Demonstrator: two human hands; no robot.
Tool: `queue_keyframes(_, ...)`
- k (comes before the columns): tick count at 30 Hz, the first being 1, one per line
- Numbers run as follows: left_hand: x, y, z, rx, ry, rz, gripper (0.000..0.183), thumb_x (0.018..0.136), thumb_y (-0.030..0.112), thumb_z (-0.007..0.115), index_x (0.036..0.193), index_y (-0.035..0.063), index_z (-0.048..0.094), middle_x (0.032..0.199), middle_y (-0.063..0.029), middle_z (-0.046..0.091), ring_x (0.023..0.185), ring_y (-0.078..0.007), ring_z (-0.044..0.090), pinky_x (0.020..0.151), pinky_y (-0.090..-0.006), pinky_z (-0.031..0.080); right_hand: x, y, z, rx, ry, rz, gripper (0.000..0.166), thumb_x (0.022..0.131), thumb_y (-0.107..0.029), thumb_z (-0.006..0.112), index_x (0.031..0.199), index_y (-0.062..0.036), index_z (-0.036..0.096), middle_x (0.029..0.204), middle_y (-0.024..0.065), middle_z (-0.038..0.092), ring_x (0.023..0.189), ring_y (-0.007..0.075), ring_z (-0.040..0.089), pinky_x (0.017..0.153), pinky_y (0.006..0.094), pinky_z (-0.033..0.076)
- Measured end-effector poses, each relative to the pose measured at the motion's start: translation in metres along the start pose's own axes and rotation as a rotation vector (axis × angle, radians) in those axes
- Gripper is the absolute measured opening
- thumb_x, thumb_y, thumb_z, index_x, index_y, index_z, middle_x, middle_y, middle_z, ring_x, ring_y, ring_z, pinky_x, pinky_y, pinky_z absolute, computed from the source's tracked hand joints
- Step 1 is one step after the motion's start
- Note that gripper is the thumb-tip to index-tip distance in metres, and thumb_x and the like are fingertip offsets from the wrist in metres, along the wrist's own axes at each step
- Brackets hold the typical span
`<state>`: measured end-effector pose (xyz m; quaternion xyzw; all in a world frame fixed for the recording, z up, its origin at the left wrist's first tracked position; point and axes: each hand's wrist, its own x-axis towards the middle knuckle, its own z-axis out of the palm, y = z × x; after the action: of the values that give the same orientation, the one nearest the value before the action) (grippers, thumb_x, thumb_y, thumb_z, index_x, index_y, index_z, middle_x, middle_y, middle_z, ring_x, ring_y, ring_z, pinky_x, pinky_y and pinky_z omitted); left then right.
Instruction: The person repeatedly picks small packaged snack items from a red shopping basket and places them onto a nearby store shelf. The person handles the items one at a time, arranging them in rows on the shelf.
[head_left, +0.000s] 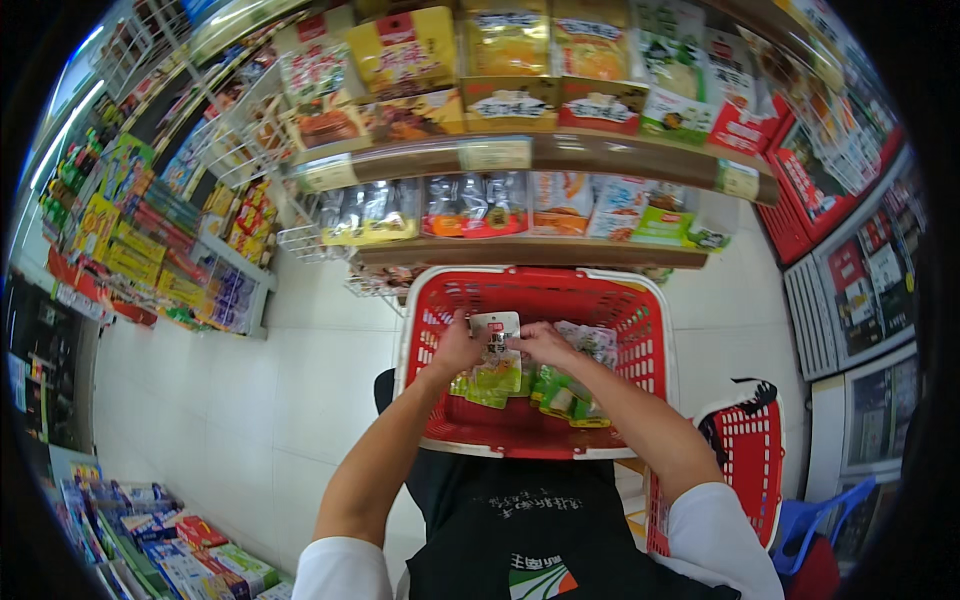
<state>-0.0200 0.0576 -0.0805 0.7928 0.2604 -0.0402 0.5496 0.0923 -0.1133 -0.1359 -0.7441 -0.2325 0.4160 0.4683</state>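
Note:
A red plastic shopping basket (457, 427) with a white rim sits in front of my body. Over its inside, a small white-and-green snack packet (504, 367) is held upright between both hands. My left hand (457, 346) grips its left edge, while my right hand (546, 345) pinches the right edge near the top. Beneath the hands lie more green packets (555, 394) in the basket, partly hidden by my right forearm. Some green packets (480, 390) also show below the held one.
Shelves with bagged snacks (510, 105) stand directly ahead, their lower board (525, 253) close to the basket's far rim. A second red basket (750, 465) and a blue plastic stool (817, 517) are at the right. Boxed goods (195, 555) lie at lower left; glass-fronted cabinets (877, 420) line the right.

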Motion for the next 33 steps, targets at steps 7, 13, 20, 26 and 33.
queue_keyframes(7, -0.035, 0.063, 0.026, -0.529, -0.163, 0.061, 0.022, 0.097, 0.017, 0.059, 0.108, -0.0013, 0.066, 0.098, -0.0049, 0.069, 0.087, -0.0134, 0.066, 0.075, -0.0293, 0.06, -0.098, -0.058, -0.053, 0.085, 0.051, -0.147, 0.022, 0.092, -0.02, 0.067, 0.101, 0.0, 0.069, 0.073, 0.004, 0.066, 0.059, 0.0086, 0.061, 0.054, 0.0263, 0.048)
queue_keyframes(13, -0.047, 0.132, 0.052, -0.355, -0.35, 0.302, 0.027, 0.099, 0.019, 0.056, 0.108, -0.0057, 0.065, 0.094, -0.0057, 0.068, 0.085, -0.0092, 0.063, 0.074, -0.0277, 0.059, -0.169, -0.076, -0.102, 0.015, 0.215, -0.317, 0.022, 0.089, -0.016, 0.069, 0.104, 0.0007, 0.069, 0.075, 0.0054, 0.068, 0.064, 0.0094, 0.065, 0.057, 0.0265, 0.051)
queue_keyframes(20, -0.033, 0.225, 0.072, -0.007, -0.223, 0.805, 0.022, 0.097, 0.015, 0.059, 0.106, -0.0034, 0.067, 0.084, -0.0109, 0.068, 0.072, -0.0125, 0.059, 0.063, -0.0275, 0.05, -0.225, -0.127, -0.167, 0.033, 0.485, -0.364, 0.02, 0.089, -0.007, 0.067, 0.107, 0.001, 0.069, 0.083, 0.0033, 0.07, 0.07, 0.0051, 0.058, 0.061, 0.023, 0.049)
queue_keyframes(26, -0.049, 0.304, 0.071, 0.168, -0.073, 1.09, 0.021, 0.095, 0.011, 0.062, 0.11, -0.0014, 0.069, 0.09, -0.0071, 0.07, 0.079, -0.0091, 0.06, 0.071, -0.0253, 0.051, -0.23, -0.148, -0.209, -0.036, 0.773, -0.667, 0.023, 0.09, -0.007, 0.066, 0.111, 0.0024, 0.067, 0.09, 0.0074, 0.071, 0.076, 0.007, 0.062, 0.068, 0.0236, 0.051)
queue_keyframes(33, -0.037, 0.318, 0.067, 0.148, -0.023, 1.125, 0.022, 0.094, 0.01, 0.063, 0.111, -0.0026, 0.068, 0.101, -0.0084, 0.071, 0.087, -0.0089, 0.061, 0.08, -0.0261, 0.051, -0.205, -0.159, -0.228, -0.091, 0.807, -0.754, 0.022, 0.091, -0.013, 0.067, 0.109, -0.001, 0.07, 0.09, 0.0065, 0.072, 0.077, 0.0085, 0.063, 0.07, 0.024, 0.051)
